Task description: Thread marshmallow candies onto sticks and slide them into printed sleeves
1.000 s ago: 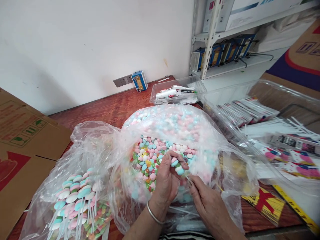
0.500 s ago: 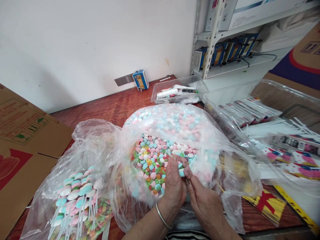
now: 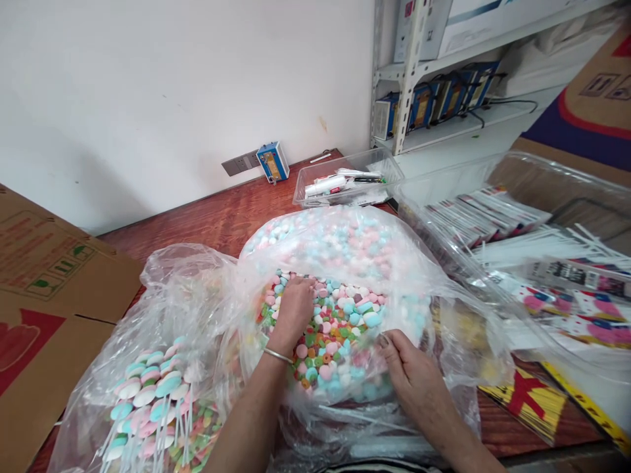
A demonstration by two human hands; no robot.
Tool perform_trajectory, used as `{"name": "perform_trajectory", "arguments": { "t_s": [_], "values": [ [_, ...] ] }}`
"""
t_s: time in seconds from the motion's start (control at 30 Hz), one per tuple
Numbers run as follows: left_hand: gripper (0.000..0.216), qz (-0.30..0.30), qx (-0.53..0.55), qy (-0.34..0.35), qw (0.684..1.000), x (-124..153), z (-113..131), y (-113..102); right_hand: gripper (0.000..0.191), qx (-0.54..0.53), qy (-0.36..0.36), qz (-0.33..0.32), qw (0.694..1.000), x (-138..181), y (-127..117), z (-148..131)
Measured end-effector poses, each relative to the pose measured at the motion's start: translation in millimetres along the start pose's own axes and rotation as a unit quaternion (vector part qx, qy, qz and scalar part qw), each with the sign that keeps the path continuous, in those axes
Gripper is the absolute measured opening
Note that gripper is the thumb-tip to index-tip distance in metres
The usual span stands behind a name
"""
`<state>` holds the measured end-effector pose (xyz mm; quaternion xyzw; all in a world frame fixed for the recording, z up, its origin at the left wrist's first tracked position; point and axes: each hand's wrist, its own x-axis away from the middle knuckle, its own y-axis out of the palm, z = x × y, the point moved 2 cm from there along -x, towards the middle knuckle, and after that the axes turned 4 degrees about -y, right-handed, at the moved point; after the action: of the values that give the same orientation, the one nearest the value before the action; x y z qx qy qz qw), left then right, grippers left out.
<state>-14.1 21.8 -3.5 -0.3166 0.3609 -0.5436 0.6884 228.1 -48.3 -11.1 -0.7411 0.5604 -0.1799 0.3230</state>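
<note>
A big clear plastic bag (image 3: pixel 444 309) lies open in front of me, full of small pink, blue, white and green candies (image 3: pixel 340 328). My left hand (image 3: pixel 292 309), with a metal bangle on its wrist, reaches into the pile; its fingers are curled down among the candies. My right hand (image 3: pixel 411 374) rests at the bag's near edge with its fingertips pinched together. Just beyond them stands a short row of blue and white candies (image 3: pixel 367 316) that seems to sit on a thin stick.
A second clear bag (image 3: pixel 148 394) at the left holds finished candy sticks. Cardboard boxes (image 3: pixel 44 276) stand at the far left. A clear tray with pens (image 3: pixel 345 180) is behind, a clear bin of printed wrappers (image 3: pixel 517 230) at the right, and metal shelving (image 3: pixel 409 72) beyond.
My left hand has left my right hand and moved forward and left into the candy pile. My right hand has stayed at the bag's near edge.
</note>
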Motion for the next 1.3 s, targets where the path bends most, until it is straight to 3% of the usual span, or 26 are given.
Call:
{"name": "perform_trajectory", "arguments": {
  "t_s": [0.3, 0.47, 0.73, 0.9, 1.03, 1.17, 1.3],
  "values": [
    [0.015, -0.015, -0.111, 0.024, 0.993, 3, 1, 7, 0.029, -0.023, -0.002, 0.006, 1.000, 1, -5, 4],
    [0.025, -0.011, -0.110, 0.022, 0.994, 1, 15, 8, 0.029, -0.040, 0.000, 0.017, 0.999, 1, -8, 4],
    [0.021, -0.010, -0.101, -0.012, 0.995, -21, 30, 33, 0.028, -0.038, 0.001, 0.019, 0.999, 4, -9, 5],
    [0.020, 0.018, -0.079, -0.038, 0.996, -20, 21, 18, 0.027, -0.037, 0.007, 0.015, 0.999, 4, -9, 7],
    [0.012, 0.021, -0.068, -0.013, 0.997, -6, 16, 5, 0.027, -0.033, -0.002, 0.025, 0.999, 3, -8, 5],
    [0.015, -0.015, -0.058, 0.043, 0.997, 10, 18, 7, 0.028, -0.034, -0.009, 0.032, 0.999, 2, -7, 2],
    [0.017, -0.017, -0.052, 0.056, 0.997, 14, 17, 12, 0.029, -0.031, -0.007, 0.029, 0.999, 2, -7, 3]
  ]
}}
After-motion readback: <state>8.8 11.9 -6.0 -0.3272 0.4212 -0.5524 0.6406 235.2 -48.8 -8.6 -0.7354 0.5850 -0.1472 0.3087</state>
